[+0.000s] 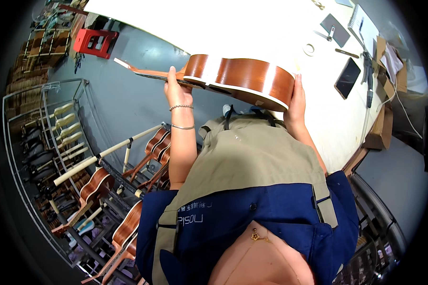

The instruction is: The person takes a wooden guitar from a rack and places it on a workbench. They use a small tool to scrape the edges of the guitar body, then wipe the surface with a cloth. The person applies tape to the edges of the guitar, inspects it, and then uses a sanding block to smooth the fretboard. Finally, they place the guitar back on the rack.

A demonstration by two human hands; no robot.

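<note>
A brown wooden ukulele (252, 76) with pale edge binding is held on its side before me, its glossy side facing up. Its neck and pale-tipped headstock (122, 63) point left. Around the neck, close to the body, my left hand (179, 90) is closed, thumb on top. My right hand (296, 105) presses against the rounded lower end of the body, its fingers partly hidden. The ukulele's face is turned toward me and mostly out of sight, with part of a dark opening showing at the lower edge.
On the white table (337, 114) are a phone (348, 78), a tape roll (308, 49), a dark square sheet (335, 29) and a spiral notebook (364, 28). More instruments hang on a padded rack (109, 154) to the left. A red stool (95, 42) stands beyond.
</note>
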